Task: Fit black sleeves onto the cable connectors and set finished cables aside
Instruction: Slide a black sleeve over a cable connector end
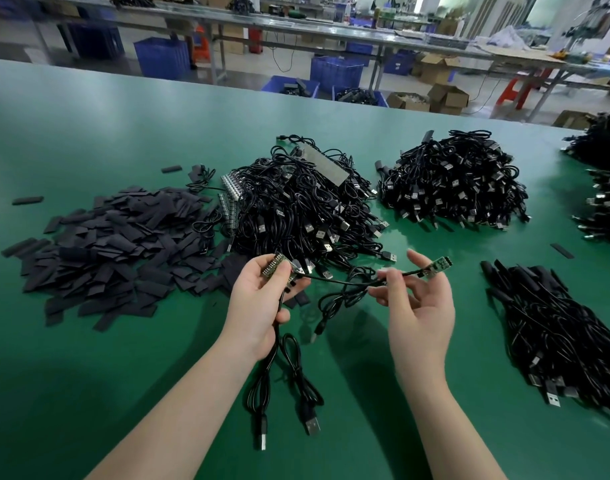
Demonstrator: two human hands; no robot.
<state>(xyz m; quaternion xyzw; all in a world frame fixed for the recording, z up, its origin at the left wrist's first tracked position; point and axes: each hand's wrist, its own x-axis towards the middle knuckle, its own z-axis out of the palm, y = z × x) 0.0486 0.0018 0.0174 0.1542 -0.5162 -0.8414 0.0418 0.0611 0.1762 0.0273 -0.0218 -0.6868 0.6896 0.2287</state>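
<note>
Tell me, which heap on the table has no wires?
The flat heap of black sleeves at the far left. The other heaps are tangled cables with plugs.

table (123, 133): smooth matt green | cables (307, 202): glossy black | sleeves (106, 258): matt black

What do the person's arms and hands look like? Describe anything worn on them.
Both forearms are bare up to the frame edge: no sleeves show. The left hand and right hand wear no gloves, and no rings, watch or wristbands are visible. Fingernails look short and unpainted.
</note>
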